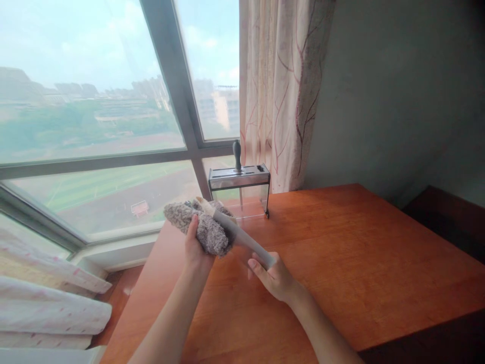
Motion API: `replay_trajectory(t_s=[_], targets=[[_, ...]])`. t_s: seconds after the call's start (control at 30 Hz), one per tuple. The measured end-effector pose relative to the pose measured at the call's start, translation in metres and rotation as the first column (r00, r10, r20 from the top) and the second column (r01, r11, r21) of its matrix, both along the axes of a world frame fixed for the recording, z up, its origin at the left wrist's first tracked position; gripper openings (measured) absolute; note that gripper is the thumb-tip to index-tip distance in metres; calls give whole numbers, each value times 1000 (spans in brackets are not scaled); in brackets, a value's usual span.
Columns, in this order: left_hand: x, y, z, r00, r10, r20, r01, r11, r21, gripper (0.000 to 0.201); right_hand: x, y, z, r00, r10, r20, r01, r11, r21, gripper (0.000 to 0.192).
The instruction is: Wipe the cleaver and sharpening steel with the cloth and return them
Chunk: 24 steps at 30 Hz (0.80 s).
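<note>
My left hand (197,246) is closed round a fluffy grey cloth (212,235), thumb on top. The cloth is bunched up around the far part of a long, flat grey blade, which looks like that of a knife (248,238). Towards its far end the blade looks beige. My right hand (276,277) grips the near end of the knife, and its handle is hidden in the fist. Both hands are above the wooden table. Just behind the cloth stands a clear knife holder (239,175) with a silver top, and a black handle (237,154) sticks up from it.
The reddish-brown table (341,242) stretches to the right. A window (91,101) with grey frames rises behind and to the left. A patterned curtain (284,96) hangs behind the holder, beside a grey wall (394,96). More curtain fabric (49,308) lies at the lower left.
</note>
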State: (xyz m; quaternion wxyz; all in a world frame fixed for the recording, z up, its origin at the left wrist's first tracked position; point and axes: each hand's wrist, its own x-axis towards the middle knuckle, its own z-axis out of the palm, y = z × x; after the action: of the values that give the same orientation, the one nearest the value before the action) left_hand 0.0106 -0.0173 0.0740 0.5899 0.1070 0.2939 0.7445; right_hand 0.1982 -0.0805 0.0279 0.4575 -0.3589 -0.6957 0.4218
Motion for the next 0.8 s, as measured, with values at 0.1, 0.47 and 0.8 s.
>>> replay_trajectory(t_s=[0.1,0.47,0.8], targets=[[-10,6,0,999,36,3,-36,999,28,30,5,-8,3,999,40,10,-39,997,-69,39],[-15,-7,15,999,-39,12,36,985,166,34,8,-31,-12,686,-194,-701,-362,745,-561,43],[-11,4,1,999,-34,4,33,998,57,14,31,-40,-10,992,-99,-75,74,956,-283,36]])
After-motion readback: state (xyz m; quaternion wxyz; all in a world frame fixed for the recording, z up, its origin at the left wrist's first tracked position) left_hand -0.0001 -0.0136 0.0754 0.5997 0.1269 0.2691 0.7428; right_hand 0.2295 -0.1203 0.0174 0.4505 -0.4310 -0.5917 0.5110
